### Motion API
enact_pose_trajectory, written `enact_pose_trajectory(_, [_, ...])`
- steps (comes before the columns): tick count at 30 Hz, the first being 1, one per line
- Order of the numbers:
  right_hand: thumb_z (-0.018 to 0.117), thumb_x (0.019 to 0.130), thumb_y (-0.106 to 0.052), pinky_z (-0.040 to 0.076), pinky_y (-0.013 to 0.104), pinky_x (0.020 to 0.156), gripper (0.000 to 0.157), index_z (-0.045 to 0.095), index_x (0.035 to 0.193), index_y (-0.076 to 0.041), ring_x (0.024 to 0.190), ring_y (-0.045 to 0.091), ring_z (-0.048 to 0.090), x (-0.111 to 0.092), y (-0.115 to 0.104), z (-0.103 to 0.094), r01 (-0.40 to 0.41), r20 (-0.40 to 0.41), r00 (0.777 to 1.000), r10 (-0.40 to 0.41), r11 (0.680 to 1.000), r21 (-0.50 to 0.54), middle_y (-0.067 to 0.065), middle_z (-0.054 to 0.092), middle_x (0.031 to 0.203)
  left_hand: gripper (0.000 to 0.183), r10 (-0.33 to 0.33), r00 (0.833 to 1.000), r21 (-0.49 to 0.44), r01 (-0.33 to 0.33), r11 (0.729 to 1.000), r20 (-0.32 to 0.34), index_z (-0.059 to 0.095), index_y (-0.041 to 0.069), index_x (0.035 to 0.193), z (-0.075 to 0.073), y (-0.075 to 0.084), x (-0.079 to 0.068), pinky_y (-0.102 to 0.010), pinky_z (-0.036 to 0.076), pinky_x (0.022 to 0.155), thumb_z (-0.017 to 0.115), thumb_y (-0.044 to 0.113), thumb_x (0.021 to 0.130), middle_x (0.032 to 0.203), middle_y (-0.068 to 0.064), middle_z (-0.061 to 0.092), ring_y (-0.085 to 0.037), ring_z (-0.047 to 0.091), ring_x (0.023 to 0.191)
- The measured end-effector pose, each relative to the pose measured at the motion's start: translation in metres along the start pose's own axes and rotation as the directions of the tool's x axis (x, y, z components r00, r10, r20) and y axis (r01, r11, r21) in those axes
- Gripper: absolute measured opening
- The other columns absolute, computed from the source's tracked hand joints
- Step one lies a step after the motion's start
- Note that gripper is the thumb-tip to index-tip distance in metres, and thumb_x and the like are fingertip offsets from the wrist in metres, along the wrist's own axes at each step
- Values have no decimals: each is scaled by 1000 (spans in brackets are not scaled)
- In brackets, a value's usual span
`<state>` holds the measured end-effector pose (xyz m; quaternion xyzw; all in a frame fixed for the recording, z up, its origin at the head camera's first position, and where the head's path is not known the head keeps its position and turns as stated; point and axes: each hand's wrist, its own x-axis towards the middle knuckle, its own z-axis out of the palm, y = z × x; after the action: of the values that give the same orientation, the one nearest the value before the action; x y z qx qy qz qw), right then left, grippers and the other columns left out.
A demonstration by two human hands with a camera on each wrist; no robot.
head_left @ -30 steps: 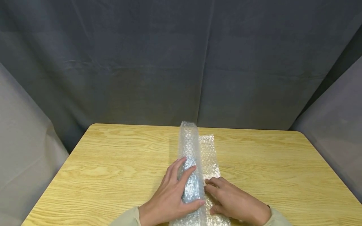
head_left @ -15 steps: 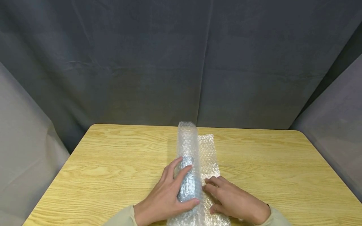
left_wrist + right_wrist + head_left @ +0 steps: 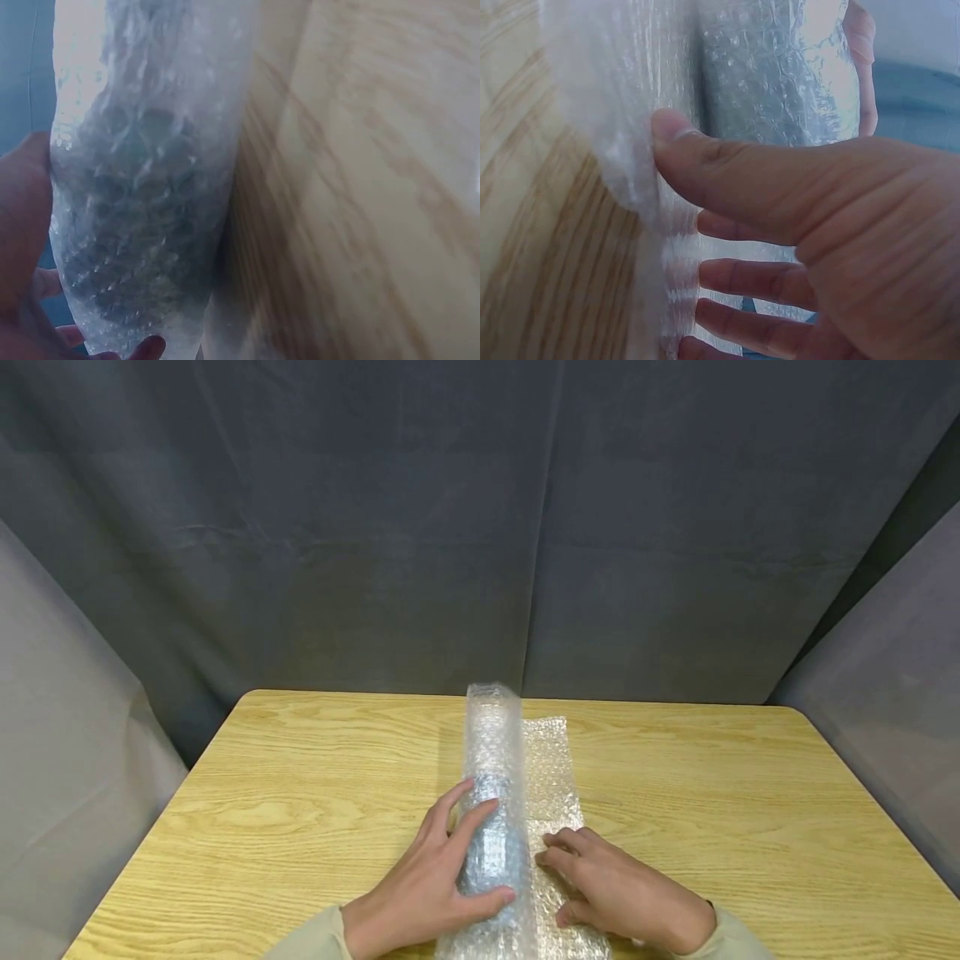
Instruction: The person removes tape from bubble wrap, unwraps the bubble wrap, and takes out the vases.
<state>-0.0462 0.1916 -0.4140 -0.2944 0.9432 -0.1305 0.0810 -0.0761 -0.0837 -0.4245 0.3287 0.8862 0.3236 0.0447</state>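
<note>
A roll of bubble wrap (image 3: 492,735) lies lengthwise on the table, with a bluish, rounded thing inside whose kind I cannot tell. My left hand (image 3: 431,877) holds the roll from its left side, fingers over the top and thumb on the right. Some of its fingertips (image 3: 150,347) show against the plastic in the left wrist view. From the roll's right side runs a flat sheet of bubble wrap (image 3: 551,768). On that sheet rests my right hand (image 3: 611,885), fingers slightly bent and thumb (image 3: 705,161) apart from them. The wrap's near end is cut off by the frame.
A wooden table (image 3: 315,793) with rounded far corners carries the roll. Behind it hangs a dark grey curtain (image 3: 360,527). Lighter cloth panels stand on the left (image 3: 60,760) and right (image 3: 885,693).
My left hand and the roll have shifted a little to the left, and more of the flat sheet shows beside the roll. My right hand stays almost in place.
</note>
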Motion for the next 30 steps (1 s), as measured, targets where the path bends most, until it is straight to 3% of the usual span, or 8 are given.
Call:
enact_pose_trajectory(11, [81, 85, -42, 56, 42, 101, 59, 66, 134, -13, 126, 27, 60, 0, -1, 1, -1, -1, 1000, 1, 1000, 7, 9, 62, 141, 92, -19, 999, -59, 20, 998, 26, 23, 35, 164, -5, -8, -4, -64, 50, 106, 63, 72, 90, 175, 0, 2, -41, 33, 153])
enact_pose_trajectory(23, [82, 85, -43, 56, 44, 101, 59, 65, 134, -14, 127, 28, 60, 1, -2, 1, -20, 10, 1000, 20, 1000, 12, 10, 61, 142, 89, -22, 999, -68, 25, 997, 42, 24, 36, 164, -9, -14, -8, -60, 52, 104, 61, 71, 92, 174, 0, 4, -36, 45, 146])
enact_pose_trajectory(30, [82, 84, -43, 56, 44, 101, 60, 65, 134, -14, 127, 28, 60, 1, -1, 2, -19, 10, 1000, 19, 1000, 6, 11, 61, 142, 89, -23, 999, -62, 25, 998, 37, 24, 35, 164, -11, -16, -10, -60, 51, 106, 62, 71, 92, 174, -1, 6, -36, 42, 149])
